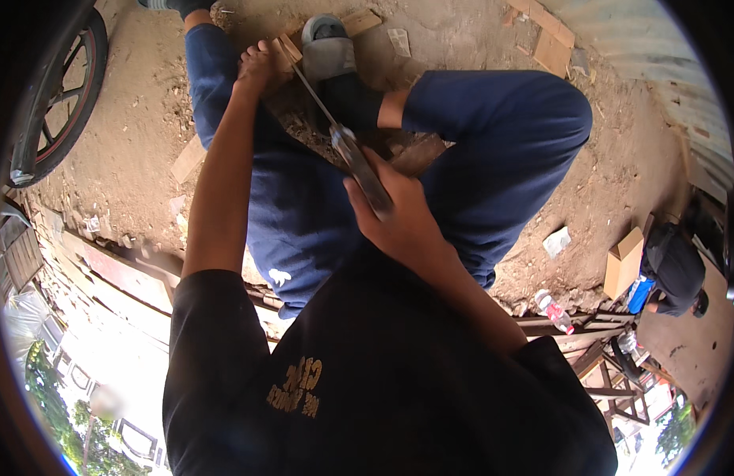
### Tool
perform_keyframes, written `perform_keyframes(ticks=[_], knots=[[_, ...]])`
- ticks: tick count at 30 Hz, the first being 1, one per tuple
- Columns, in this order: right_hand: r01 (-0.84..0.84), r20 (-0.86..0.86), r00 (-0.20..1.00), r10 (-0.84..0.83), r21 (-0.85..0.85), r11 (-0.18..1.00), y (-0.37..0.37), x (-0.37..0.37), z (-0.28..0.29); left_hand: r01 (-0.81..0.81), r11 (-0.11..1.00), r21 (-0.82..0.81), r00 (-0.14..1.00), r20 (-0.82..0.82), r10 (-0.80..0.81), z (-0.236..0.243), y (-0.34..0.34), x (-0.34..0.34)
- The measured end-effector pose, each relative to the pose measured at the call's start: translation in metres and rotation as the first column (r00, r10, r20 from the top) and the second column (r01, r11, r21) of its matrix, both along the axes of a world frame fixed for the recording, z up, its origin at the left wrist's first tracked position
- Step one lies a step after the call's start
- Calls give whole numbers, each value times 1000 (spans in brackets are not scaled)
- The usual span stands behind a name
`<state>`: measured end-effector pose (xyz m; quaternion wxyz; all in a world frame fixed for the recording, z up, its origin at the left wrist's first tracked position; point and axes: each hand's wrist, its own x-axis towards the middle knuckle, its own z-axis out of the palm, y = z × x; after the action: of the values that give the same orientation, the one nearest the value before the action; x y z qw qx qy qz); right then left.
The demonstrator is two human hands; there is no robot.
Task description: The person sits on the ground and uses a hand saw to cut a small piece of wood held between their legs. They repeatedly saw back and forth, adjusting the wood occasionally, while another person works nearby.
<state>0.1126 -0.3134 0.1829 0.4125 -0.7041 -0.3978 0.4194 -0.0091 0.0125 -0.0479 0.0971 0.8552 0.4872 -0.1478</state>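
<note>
A person's right hand [400, 210] wraps its fingers around the handle of a saw [359, 168], held between the knees, its narrow blade reaching toward a piece of wood [280, 62] near a sandal [332, 57]. The left hand [254, 71] rests at the wood; whether its fingers pinch or merely press, one cannot tell. The saw looks light, its blade stiff lengthwise but likely to flex sideways, best gripped by the handle; the wood appears rigid, best steadied clear of the blade.

Bright daylight; lower-left glare
</note>
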Motion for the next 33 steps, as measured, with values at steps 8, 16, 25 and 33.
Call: perform_keyframes(ticks=[8, 16, 25, 33], knots=[[72, 63, 995, -80, 109, 991, -24, 2, 2, 26, 1000, 15, 1000, 16, -26, 7, -3, 6], [-13, 63, 998, 15, -24, 1000, 29, 1, -22, -8, 999, 44, 998, 67, 5, -35, 12, -9], [24, 96, 995, -29, 54, 998, 50, 10, -47, 40, 999, 13, 999, 17, -40, -23, 8, -1], [26, 0, 1000, -27, -49, 998, -11, -2, 0, 41, 999, -32, 998, -45, -42, -27, 16, -21]])
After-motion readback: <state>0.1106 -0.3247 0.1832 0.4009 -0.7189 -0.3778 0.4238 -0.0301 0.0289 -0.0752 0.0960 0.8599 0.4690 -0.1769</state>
